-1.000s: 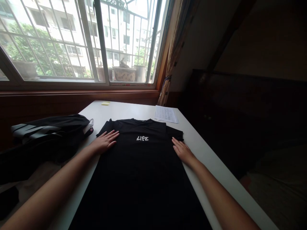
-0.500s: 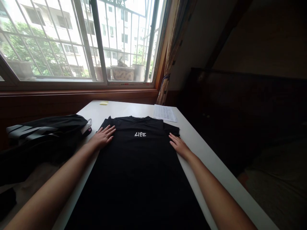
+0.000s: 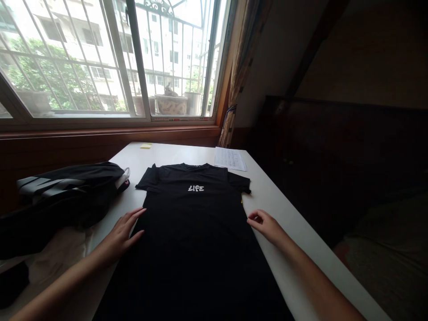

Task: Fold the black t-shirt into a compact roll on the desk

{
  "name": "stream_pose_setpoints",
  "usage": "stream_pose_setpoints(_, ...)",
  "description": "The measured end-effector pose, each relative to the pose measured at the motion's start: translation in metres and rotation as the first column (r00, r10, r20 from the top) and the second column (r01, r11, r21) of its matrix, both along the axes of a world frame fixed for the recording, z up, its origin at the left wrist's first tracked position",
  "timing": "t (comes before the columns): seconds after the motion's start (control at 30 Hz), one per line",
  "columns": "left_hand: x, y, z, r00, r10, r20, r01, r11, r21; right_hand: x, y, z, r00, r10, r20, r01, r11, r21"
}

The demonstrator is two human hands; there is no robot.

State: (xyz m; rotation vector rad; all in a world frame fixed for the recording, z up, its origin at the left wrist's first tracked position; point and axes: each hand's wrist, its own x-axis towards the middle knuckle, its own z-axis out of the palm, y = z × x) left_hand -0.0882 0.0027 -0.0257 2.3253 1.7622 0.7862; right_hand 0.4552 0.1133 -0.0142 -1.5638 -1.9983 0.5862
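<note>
A black T-shirt (image 3: 194,240) lies spread flat, its collar toward the window and small white lettering on the chest. At its left side edge is my left hand (image 3: 125,229), open, with the thumb and fingers apart and the fingertips over the fabric. Across from it, my right hand (image 3: 264,225) is at the right side edge below the sleeve. Its fingers are curled in a pinch, with the tips on the shirt's edge. Both short sleeves stick out sideways beyond my hands.
The shirt rests on a white table (image 3: 180,151). Dark clothes (image 3: 73,191) with pale stripes are heaped at the left. Printed sheets (image 3: 230,159) and a yellow sticky note (image 3: 146,146) lie toward the back. Beyond stand a barred window (image 3: 167,62) and a tied curtain (image 3: 234,84).
Both hands have slid from near the sleeves down the shirt's sides toward me. The right fingers have gone from stretched flat to curled at the edge. The left sleeve is now uncovered.
</note>
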Motion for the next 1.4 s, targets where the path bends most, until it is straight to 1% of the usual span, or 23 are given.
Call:
stream_pose_setpoints(0.07, 0.008, -0.024, 0.006, 0.999, -0.023, 0.049, 0.025, 0.999, -0.04, -0.004, -0.017, 0.008, 0.999, -0.015, 0.052, 0.017, 0.999, -0.048)
stream_pose_setpoints(0.13, 0.016, -0.044, 0.011, 0.99, -0.016, 0.143, 0.026, 0.997, -0.074, -0.011, -0.03, 0.016, 0.994, -0.031, 0.102, 0.041, 0.995, -0.096)
stream_pose_setpoints(0.2, 0.021, -0.06, 0.014, 0.969, 0.039, 0.243, -0.013, 0.994, -0.108, -0.016, -0.039, 0.022, 0.99, -0.043, 0.133, 0.06, 0.989, -0.133)
stream_pose_setpoints(0.27, 0.025, -0.073, 0.015, 0.946, 0.111, 0.304, -0.063, 0.984, -0.164, -0.018, -0.044, 0.025, 0.988, -0.053, 0.144, 0.076, 0.984, -0.16)
stream_pose_setpoints(0.33, 0.028, -0.083, 0.015, 0.926, 0.169, 0.338, -0.094, 0.969, -0.227, -0.016, -0.046, 0.025, 0.991, -0.066, 0.12, 0.088, 0.978, -0.189)
stream_pose_setpoints(0.47, 0.032, -0.099, 0.018, 0.89, 0.241, 0.388, -0.121, 0.944, -0.307, -0.007, -0.043, 0.022, 0.994, -0.112, -0.018, 0.102, 0.948, -0.302)
stream_pose_setpoints(0.53, 0.033, -0.106, 0.021, 0.88, 0.267, 0.392, -0.132, 0.932, -0.338, -0.003, -0.043, 0.022, 0.991, -0.134, -0.024, 0.121, 0.946, -0.302)
stream_pose_setpoints(0.63, 0.029, -0.113, 0.023, 0.897, 0.268, 0.351, -0.129, 0.92, -0.371, 0.001, -0.049, 0.028, 0.989, -0.128, 0.08, 0.139, 0.978, -0.158)
stream_pose_setpoints(0.7, 0.021, -0.117, 0.022, 0.921, 0.241, 0.305, -0.105, 0.91, -0.401, 0.0, -0.057, 0.034, 0.986, -0.098, 0.134, 0.11, 0.99, -0.086)
stream_pose_setpoints(0.77, 0.01, -0.121, 0.018, 0.94, 0.216, 0.263, -0.086, 0.898, -0.431, -0.003, -0.069, 0.042, 0.987, -0.04, 0.157, 0.052, 0.996, -0.076)
stream_pose_setpoints(0.83, -0.001, -0.126, 0.012, 0.952, 0.209, 0.224, -0.096, 0.897, -0.432, -0.007, -0.083, 0.049, 0.984, 0.031, 0.174, -0.014, 0.995, -0.097)
stream_pose_setpoints(0.9, -0.01, -0.132, 0.009, 0.961, 0.219, 0.168, -0.139, 0.91, -0.391, -0.012, -0.096, 0.054, 0.977, 0.112, 0.183, -0.09, 0.989, -0.12)
stream_pose_setpoints(0.97, -0.011, -0.137, 0.01, 0.972, 0.215, 0.099, -0.174, 0.933, -0.314, -0.016, -0.106, 0.057, 0.96, 0.2, 0.197, -0.175, 0.975, -0.136)
stream_pose_setpoints(1.03, 0.0, -0.141, 0.017, 0.987, 0.157, 0.036, -0.144, 0.963, -0.229, -0.018, -0.113, 0.056, 0.931, 0.272, 0.245, -0.247, 0.961, -0.125)
stream_pose_setpoints(1.1, 0.02, -0.144, 0.028, 0.999, 0.049, -0.017, -0.051, 0.98, -0.191, -0.018, -0.116, 0.053, 0.897, 0.308, 0.318, -0.294, 0.951, -0.093)
stream_pose_setpoints(1.2, 0.055, -0.142, 0.041, 0.99, -0.11, -0.086, 0.087, 0.968, -0.237, -0.018, -0.118, 0.048, 0.853, 0.31, 0.42, -0.323, 0.945, -0.041)
stream_pose_setpoints(1.23, 0.065, -0.14, 0.043, 0.983, -0.143, -0.112, 0.111, 0.962, -0.25, -0.018, -0.117, 0.046, 0.841, 0.305, 0.447, -0.329, 0.944, -0.024)
stream_pose_setpoints(1.3, 0.081, -0.136, 0.041, 0.97, -0.175, -0.171, 0.128, 0.959, -0.254, -0.018, -0.117, 0.042, 0.816, 0.297, 0.496, -0.348, 0.938, 0.01)
stream_pose_setpoints(1.4, 0.093, -0.131, 0.031, 0.946, -0.189, -0.264, 0.122, 0.961, -0.248, -0.017, -0.116, 0.039, 0.78, 0.294, 0.553, -0.376, 0.926, 0.038)
